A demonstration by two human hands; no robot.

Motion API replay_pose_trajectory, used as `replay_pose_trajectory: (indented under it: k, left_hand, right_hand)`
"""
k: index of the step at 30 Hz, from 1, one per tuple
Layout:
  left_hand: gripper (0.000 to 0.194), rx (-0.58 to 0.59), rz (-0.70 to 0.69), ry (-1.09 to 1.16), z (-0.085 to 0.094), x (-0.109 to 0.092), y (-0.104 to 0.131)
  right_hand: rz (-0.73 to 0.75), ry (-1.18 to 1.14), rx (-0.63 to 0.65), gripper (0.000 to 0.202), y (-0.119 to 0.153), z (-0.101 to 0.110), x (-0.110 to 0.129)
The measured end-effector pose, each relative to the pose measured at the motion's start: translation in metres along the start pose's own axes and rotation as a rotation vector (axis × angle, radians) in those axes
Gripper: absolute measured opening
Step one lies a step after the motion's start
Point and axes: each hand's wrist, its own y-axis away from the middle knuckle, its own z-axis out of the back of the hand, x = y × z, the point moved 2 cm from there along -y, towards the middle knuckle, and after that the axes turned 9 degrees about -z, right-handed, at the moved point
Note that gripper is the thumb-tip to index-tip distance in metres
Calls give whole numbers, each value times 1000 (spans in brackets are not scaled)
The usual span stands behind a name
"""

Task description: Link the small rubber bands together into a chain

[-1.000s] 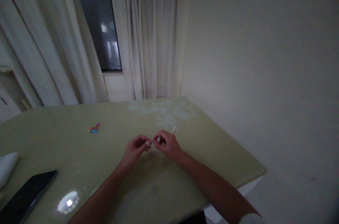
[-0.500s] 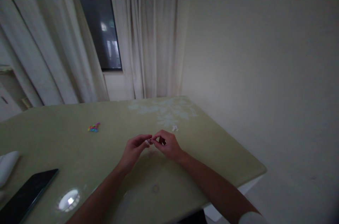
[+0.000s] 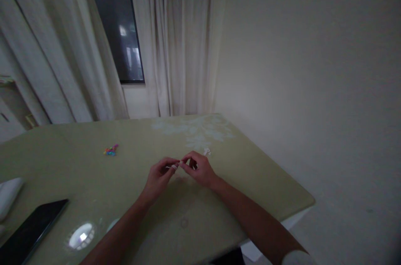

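Observation:
Above the middle of the green table (image 3: 131,190), my left hand (image 3: 159,175) pinches a small white item (image 3: 174,167), too small to name. My right hand (image 3: 199,169) meets it from the right, thumb and forefinger pressed together at the left fingertips; what they grip is too small to make out. Just beyond my right hand lie several tiny white pieces (image 3: 207,151). A little pile of multicoloured pieces (image 3: 111,150) rests farther left on the table.
A dark flat device (image 3: 34,229) lies at the near left, with a white object (image 3: 10,197) behind it. Curtains (image 3: 184,44) hang past the far edge, and a wall (image 3: 300,89) stands along the right.
My right hand has shifted slightly up and away from me, its fingertips still close to my left ones. More of the white item shows at my left fingers. The piles have not moved.

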Motion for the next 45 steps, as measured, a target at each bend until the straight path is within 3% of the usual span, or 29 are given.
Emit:
replay_pose_trajectory:
  k: [6, 8, 15, 22, 26, 30, 33, 39, 45]
  left_hand:
    - [29, -102, 53, 57, 4, -4, -1]
    - [28, -113, 58, 91, 3, -4, 0]
    - [27, -117, 67, 122, 2, 2, -1]
    - [29, -174, 56, 76, 2, -5, -3]
    - [25, -158, 48, -9, 18, -5, -11]
    - [19, -93, -16, -374, 49, 2, -22]
    - [24, 3, -110, -627, 62, 10, -25]
    - [34, 259, -193, -907, 57, 24, -19]
    - [35, 457, -284, -966, 48, 28, -18]
  right_hand:
    - [-23, 210, 410, 13, -2, -5, -17]
    - [-2, 251, 488, 12, 0, -8, -21]
    - [-44, 210, 530, 10, 2, -13, -21]
    - [-50, 270, 541, 9, 3, -14, -20]
    - [-48, 258, 553, 9, 3, -13, -19]
    - [-54, 240, 565, 9, 3, -12, -19]
    - [-64, 249, 570, 8, 4, -12, -19]
    - [-70, 237, 568, 8, 4, -11, -16]
    - [-65, 236, 556, 8, 5, -11, -16]
